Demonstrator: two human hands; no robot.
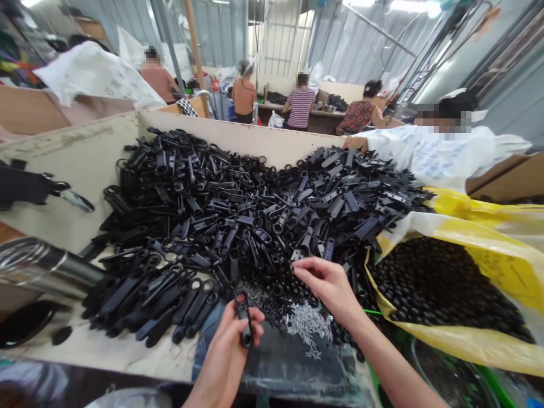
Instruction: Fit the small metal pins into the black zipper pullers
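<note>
My left hand (229,345) is closed round a black plastic handle piece (243,320), held upright near the front of the table. My right hand (327,286) reaches over a heap of small black rings (276,292), its thumb and fingers pinched on something too small to make out. Just below lies a scatter of small silver pins (308,326). Behind both hands spreads a big pile of black plastic handle pieces (238,209), filling the pale work table (76,164).
A yellow plastic bag (480,340) full of small black beads lies open at right. A shiny metal tube (38,266) juts in at left. A person in a white patterned top leans on the table's far right corner; several other people sit at benches beyond.
</note>
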